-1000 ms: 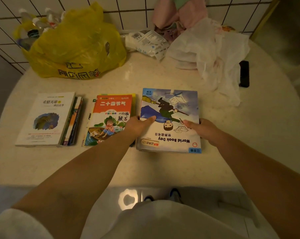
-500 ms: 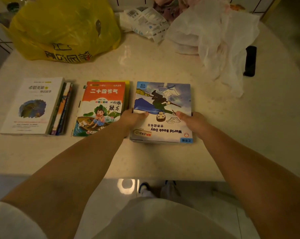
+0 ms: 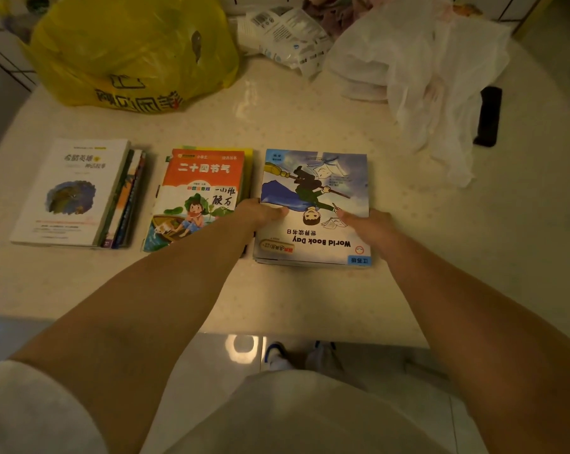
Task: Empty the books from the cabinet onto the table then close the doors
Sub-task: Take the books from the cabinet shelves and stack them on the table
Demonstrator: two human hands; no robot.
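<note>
Cream, faintly dotted table (image 3: 309,126) runs out ahead of me to a tiled wall, and I take the World Book Day stack (image 3: 314,204) as my landmark: it lies flat near the table's front edge, cover up, with its title facing away from me. My left hand (image 3: 260,213) grasps its left edge, thumb on the cover and fingers hidden at the side. My right hand (image 3: 367,224) grasps the right edge the same way. Just left of the stack, almost touching, sits the orange-covered pile (image 3: 201,194); further left, apart, is the white-covered pile (image 3: 70,191) with thinner spines showing beside it. Beyond the stack are a yellow plastic bag (image 3: 129,50), a white packet (image 3: 286,37) and a crumpled white bag (image 3: 424,77); a black remote-like object (image 3: 488,116) lies off to the right.

These look like thin, glossy paperbacks, so I judge the stack light but slippery and floppy. Holding both side edges with thumbs on top should keep the layers from sliding. No cabinet is in view.
</note>
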